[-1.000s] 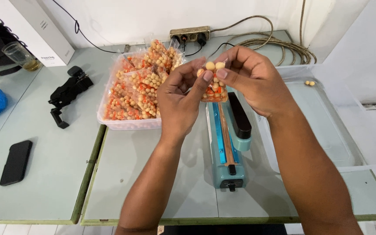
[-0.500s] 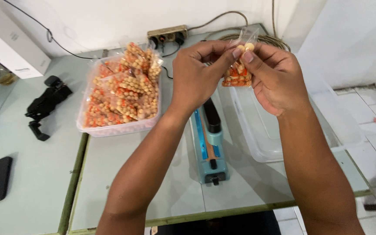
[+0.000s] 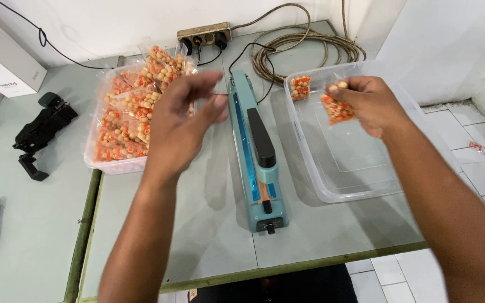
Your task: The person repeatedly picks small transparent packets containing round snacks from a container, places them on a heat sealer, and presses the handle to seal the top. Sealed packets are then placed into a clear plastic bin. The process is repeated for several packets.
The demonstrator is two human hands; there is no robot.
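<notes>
A: Grey surface (image 3: pixel 209 235), head view: sealer (image 3: pixel 256 151) centre, full tray (image 3: pixel 94 163) far left, clear tub (image 3: pixel 360 191) right.

B: Right hand (image 3: pixel 369 104) pinches a snack packet (image 3: pixel 338 109) above the tub; left hand (image 3: pixel 178 126) spread, empty.

A: Risk: a loose pinch could drop the packet outside the tub.

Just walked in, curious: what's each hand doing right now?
Left hand: open, empty, above the clear tub of snack packets.
Right hand: closed on a small clear packet of orange and tan snacks.

The left hand (image 3: pixel 178 120) is hovering with fingers loosely spread and slightly blurred. The right hand (image 3: pixel 366 104) is pinching closed, its arm reaching forward.
</notes>
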